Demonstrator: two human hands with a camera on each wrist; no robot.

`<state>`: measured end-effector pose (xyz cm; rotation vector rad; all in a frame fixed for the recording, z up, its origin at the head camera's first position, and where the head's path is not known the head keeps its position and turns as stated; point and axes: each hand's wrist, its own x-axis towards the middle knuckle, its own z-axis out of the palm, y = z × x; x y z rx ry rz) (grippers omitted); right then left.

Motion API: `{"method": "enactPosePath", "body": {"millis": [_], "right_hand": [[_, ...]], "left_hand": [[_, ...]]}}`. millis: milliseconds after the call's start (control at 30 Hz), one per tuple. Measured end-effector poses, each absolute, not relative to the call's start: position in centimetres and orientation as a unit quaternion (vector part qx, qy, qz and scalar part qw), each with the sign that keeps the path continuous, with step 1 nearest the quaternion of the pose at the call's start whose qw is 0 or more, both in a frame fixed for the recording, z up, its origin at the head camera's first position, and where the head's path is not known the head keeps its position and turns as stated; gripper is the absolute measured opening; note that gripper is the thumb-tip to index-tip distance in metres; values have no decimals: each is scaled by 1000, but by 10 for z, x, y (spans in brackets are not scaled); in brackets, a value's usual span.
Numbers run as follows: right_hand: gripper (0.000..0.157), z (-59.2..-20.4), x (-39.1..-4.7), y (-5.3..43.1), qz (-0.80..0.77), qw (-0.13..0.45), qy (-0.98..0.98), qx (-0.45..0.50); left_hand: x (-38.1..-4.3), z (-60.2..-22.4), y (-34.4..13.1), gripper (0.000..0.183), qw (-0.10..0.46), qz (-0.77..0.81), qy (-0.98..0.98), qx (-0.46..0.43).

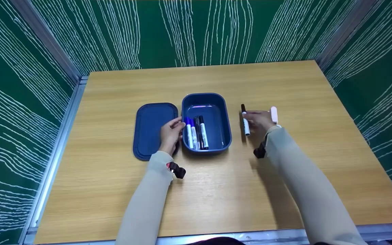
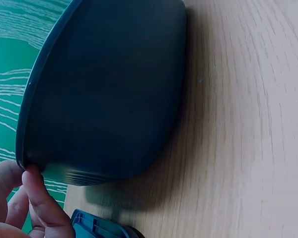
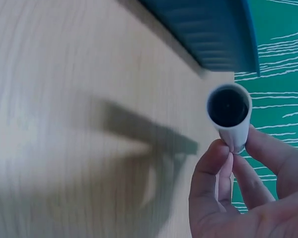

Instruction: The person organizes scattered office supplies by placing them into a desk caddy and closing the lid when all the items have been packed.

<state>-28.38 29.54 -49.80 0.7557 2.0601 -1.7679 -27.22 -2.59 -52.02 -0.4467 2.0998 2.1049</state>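
Note:
A blue rectangular box [image 1: 224,122] stands open-topped on the table, with several markers [image 1: 196,133] with blue or black caps lying along its left side. My left hand [image 1: 171,135] pinches the box's left rim between thumb and fingers, as the left wrist view also shows at the rim's corner [image 2: 23,161]. To the right of the box, my right hand [image 1: 260,119] holds a white marker with a black cap [image 1: 246,126] by its barrel. In the right wrist view the marker's dark round end [image 3: 228,106] faces the camera, and its shadow falls on the table.
A blue lid [image 1: 151,126] lies flat at the box's left, partly under my left hand. A pale pink object [image 1: 274,114] sits just beyond my right hand, partly hidden. Green walls with white lines [image 1: 182,34] border the wooden table [image 1: 216,197].

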Motion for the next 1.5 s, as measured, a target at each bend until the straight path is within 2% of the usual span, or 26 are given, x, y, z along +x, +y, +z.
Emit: {"method": "enactPosePath", "body": {"millis": [233, 667, 1133, 1367, 1500], "right_hand": [[56, -497, -286, 294, -639, 151, 705, 268], [59, -480, -280, 267, -651, 171, 704, 226], [46, -472, -282, 241, -696, 153, 669, 212], [47, -469, -283, 232, -665, 154, 699, 213], [40, -463, -282, 224, -619, 138, 746, 203]], "left_hand": [[-272, -520, -26, 34, 67, 696, 699, -148], [-273, -521, -26, 33, 72, 696, 698, -152], [-273, -519, -25, 34, 73, 700, 693, -156], [-272, -518, -26, 34, 71, 702, 692, -150], [-272, -517, -27, 34, 75, 701, 693, -151]]}}
